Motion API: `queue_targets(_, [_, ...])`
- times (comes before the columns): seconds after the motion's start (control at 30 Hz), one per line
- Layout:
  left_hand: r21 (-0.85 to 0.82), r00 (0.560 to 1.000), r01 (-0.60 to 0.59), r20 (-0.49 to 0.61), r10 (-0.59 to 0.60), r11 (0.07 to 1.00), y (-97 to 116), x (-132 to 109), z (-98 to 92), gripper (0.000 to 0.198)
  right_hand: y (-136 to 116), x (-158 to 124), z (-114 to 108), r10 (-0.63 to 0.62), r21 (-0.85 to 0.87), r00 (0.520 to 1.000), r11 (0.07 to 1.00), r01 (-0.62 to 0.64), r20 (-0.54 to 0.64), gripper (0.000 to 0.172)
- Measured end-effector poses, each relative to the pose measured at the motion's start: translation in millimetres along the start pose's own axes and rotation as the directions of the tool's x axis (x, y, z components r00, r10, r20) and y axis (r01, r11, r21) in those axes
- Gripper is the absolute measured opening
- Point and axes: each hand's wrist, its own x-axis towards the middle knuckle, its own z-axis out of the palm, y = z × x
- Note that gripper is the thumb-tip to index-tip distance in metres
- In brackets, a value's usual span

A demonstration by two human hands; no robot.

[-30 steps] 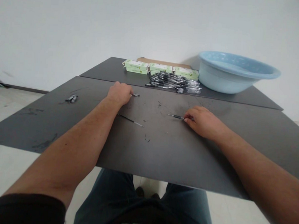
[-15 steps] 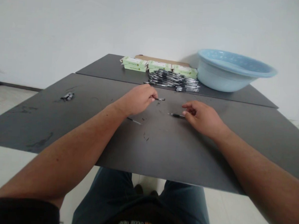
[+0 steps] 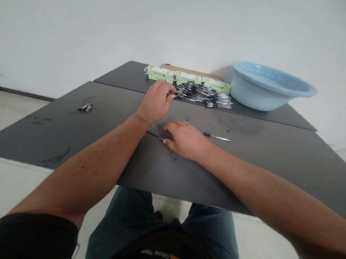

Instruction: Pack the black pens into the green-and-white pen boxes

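My left hand (image 3: 156,102) is raised a little above the dark grey table (image 3: 74,139), its fingers pinched on a small black pen part (image 3: 179,92). It is close to the pile of black pens (image 3: 205,95). My right hand (image 3: 186,140) lies low on the table in front of me. Its fingers are curled down onto the end of a thin pen refill (image 3: 160,138). To the right of that hand a pen barrel (image 3: 217,138) lies loose on the table.
Three green boxes (image 3: 187,77) stand in a row behind the pen pile, on a brown cardboard sheet. A light blue basin (image 3: 270,86) sits at the back right. A small dark part (image 3: 85,108) lies at the left. The table's near edge is above my knees.
My left hand lifted the small pen part and carried it towards the pen pile. My right hand let go of the pen barrel and moved left onto the thin refill.
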Motion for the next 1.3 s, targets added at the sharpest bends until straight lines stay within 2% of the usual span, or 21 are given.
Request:
queue_targets(0.13, [-0.009, 0.999, 0.037, -0.034, -0.037, 0.999, -1.3, 1.1, -3.2, 0.018, -18.7, 26.4, 5.0, -0.011, -0.136, 0.992, 0.99, 0.028, 0.123, 0.018])
queue_targets(0.2, [-0.01, 0.997, 0.045, -0.059, -0.046, 0.999, -2.1, 1.6, -4.5, 0.018, -22.7, 28.7, 3.5, 0.029, -0.174, 0.985, 0.985, 0.001, 0.171, 0.022])
queue_targets(0.3, [-0.005, 0.994, 0.04, -0.1, -0.04, 0.999, -3.1, 2.2, -5.1, 0.019, -23.7, 21.7, -0.4, 0.069, -0.2, 0.973, 0.98, -0.025, 0.22, 0.025])
queue_targets(0.5, [-0.013, 0.993, 0.012, -0.121, -0.014, 1.0, -3.8, 3.5, -2.8, 0.021, -17.7, -4.5, -11.9, 0.055, -0.257, 0.961, 0.966, 0.018, 0.272, 0.026])
queue_targets(0.67, [-0.009, 0.993, 0.005, -0.115, -0.006, 1.0, -2.2, 2.6, -3.0, 0.02, -17.6, -13.0, -20.8, 0.16, -0.225, 0.916, 0.971, -0.08, 0.367, 0.033])
queue_targets(0.8, [-0.029, 0.992, 0.026, -0.121, -0.029, 0.999, -1.2, 2.5, -5.3, 0.021, -15.3, -17.0, -19.5, 0.16, -0.213, 0.917, 0.973, -0.085, 0.365, 0.038])
queue_targets(0.87, [-0.056, 0.991, 0.059, -0.119, -0.065, 0.997, 0.2, 3.1, -5.9, 0.022, -9.4, -22.1, -24.0, 0.154, -0.199, 0.921, 0.976, -0.087, 0.356, 0.032])
queue_targets(0.93, [-0.112, 0.989, 0.099, -0.097, -0.11, 0.989, 3.8, 3.2, -4.1, 0.021, 1.3, -30.2, -36.3, 0.164, -0.169, 0.932, 0.979, -0.114, 0.323, 0.022])
queue_targets(1.0, [-0.211, 0.984, 0.167, -0.02, -0.175, 0.963, 11.1, 1.6, 1.3, 0.019, 17.7, -40.9, -54.7, 0.196, -0.094, 0.953, 0.979, -0.179, 0.229, 0.018])
queue_targets(1.07, [-0.342, 0.961, 0.275, 0.12, -0.249, 0.898, 22.7, -2.8, 10.0, 0.015, 38.5, -52.3, -73.3, 0.25, 0.05, 0.966, 0.966, -0.254, 0.06, 0.017])
queue_targets(1.1, [-0.413, 0.945, 0.325, 0.187, -0.27, 0.851, 29.9, -5.8, 14.8, 0.013, 49.5, -57.6, -80.4, 0.284, 0.142, 0.958, 0.951, -0.275, -0.048, 0.018])
queue_targets(1.13, [-0.478, 0.931, 0.359, 0.248, -0.269, 0.802, 37.6, -9.1, 19.3, 0.01, 60.0, -62.2, -85.1, 0.327, 0.249, 0.932, 0.926, -0.284, -0.154, 0.017])
queue_targets(1.2, [-0.541, 0.902, 0.395, 0.381, -0.202, 0.743, 53.4, -15.5, 25.2, 0.008, 77.1, -68.5, -86.2, 0.429, 0.513, 0.841, 0.829, -0.222, -0.33, 0.015])
queue_targets(1.27, [-0.541, 0.877, 0.398, 0.461, -0.134, 0.741, 67.3, -19.8, 25.8, 0.008, 86.2, -71.1, -78.4, 0.531, 0.716, 0.731, 0.693, -0.083, -0.429, 0.012])
queue_targets(1.3, [-0.539, 0.873, 0.39, 0.475, -0.114, 0.747, 72.9, -20.8, 24.1, 0.007, 87.6, -71.3, -72.8, 0.566, 0.768, 0.691, 0.64, -0.025, -0.45, 0.012])
